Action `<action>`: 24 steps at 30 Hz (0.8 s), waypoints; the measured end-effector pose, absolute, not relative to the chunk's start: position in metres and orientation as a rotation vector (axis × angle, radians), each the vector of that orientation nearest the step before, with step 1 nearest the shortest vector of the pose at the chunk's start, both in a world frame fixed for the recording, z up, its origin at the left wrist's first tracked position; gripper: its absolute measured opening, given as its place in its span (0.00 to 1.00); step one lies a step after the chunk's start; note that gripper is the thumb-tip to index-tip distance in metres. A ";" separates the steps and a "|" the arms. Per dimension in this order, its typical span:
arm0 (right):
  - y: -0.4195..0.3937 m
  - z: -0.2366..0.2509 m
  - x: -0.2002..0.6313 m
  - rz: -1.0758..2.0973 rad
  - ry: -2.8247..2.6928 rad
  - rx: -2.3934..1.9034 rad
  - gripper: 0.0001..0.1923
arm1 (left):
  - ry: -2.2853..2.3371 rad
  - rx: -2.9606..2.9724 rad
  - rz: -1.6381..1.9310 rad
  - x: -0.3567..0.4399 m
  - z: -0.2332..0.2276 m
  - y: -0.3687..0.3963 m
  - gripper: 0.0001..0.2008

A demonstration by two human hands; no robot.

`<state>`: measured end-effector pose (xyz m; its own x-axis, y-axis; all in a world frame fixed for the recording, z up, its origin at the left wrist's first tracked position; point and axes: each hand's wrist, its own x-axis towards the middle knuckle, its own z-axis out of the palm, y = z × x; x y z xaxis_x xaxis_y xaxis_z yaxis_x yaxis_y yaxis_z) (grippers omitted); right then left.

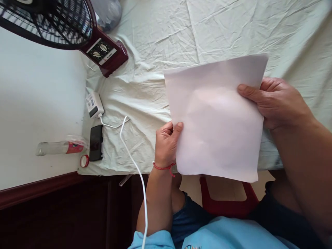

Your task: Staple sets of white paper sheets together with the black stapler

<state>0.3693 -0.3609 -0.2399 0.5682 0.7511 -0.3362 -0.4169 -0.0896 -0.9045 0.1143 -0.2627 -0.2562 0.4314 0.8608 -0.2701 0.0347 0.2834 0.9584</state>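
Note:
A blank white sheet of paper [215,128] is held up above the cloth-covered table, slightly bowed, its near edge reaching past the table's edge. My left hand [167,141] pinches its left side, thumb on top and the other fingers mostly underneath. On the right side my right hand [280,100] grips the paper, its thumb lying across the upper face and its fingers largely hidden behind. A red string bracelet [164,167] circles my left wrist.
A dark red fan [103,52] stands at the back left. Along the left edge are a white power bank [94,104] with a white cable [133,159], a black phone [96,143], a glass bottle [55,148] and a red-rimmed roll or cap [84,161]. A red stool [228,206] shows below.

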 end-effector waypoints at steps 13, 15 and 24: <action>-0.361 -0.245 0.367 1.004 -0.385 -1.473 0.11 | 1.024 1.094 0.870 0.120 -0.266 -0.254 0.18; -0.362 -0.243 0.368 0.977 -0.387 -1.465 0.11 | 1.003 1.110 0.848 0.119 -0.267 -0.255 0.18; -0.362 -0.241 0.368 0.894 -0.413 -1.439 0.14 | 1.088 1.117 0.963 0.122 -0.265 -0.256 0.20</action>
<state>0.3675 -0.3616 -0.2411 0.6259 0.7343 -0.2627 -0.2761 -0.1063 -0.9552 0.1219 -0.2561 -0.2650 0.2092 0.9630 -0.1701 -0.0518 0.1846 0.9814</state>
